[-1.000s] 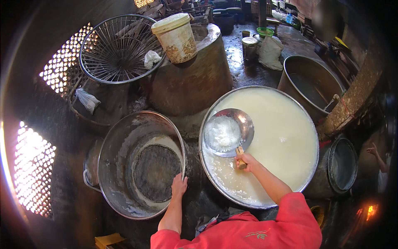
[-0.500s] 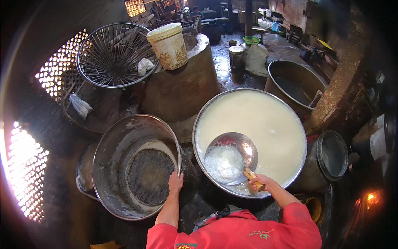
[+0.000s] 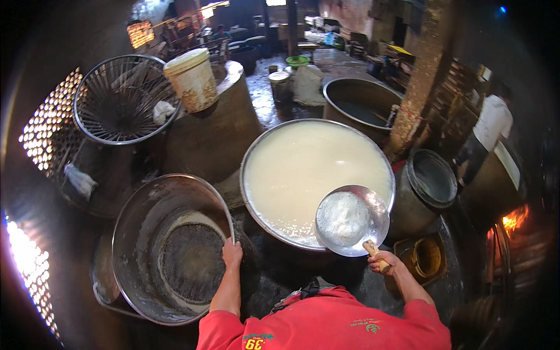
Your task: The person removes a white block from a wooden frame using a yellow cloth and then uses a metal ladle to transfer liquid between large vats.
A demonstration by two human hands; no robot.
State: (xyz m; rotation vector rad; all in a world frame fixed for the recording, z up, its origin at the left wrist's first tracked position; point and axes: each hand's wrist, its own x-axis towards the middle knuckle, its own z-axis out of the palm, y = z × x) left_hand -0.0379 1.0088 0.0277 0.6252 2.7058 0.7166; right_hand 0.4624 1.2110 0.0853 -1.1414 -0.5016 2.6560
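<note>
Hands first: left hand curled over the near rim of the tilted, emptied steel basin at lower left; right hand fisted round the wooden handle of the wide shallow steel ladle. Ladle has pulled back from mid-pan to the near right rim over the last second, raised and carrying white foamy liquid. Big round steel pan of milky white liquid sits just behind, level and full. Further back: cream plastic bucket, wire basket.
</note>
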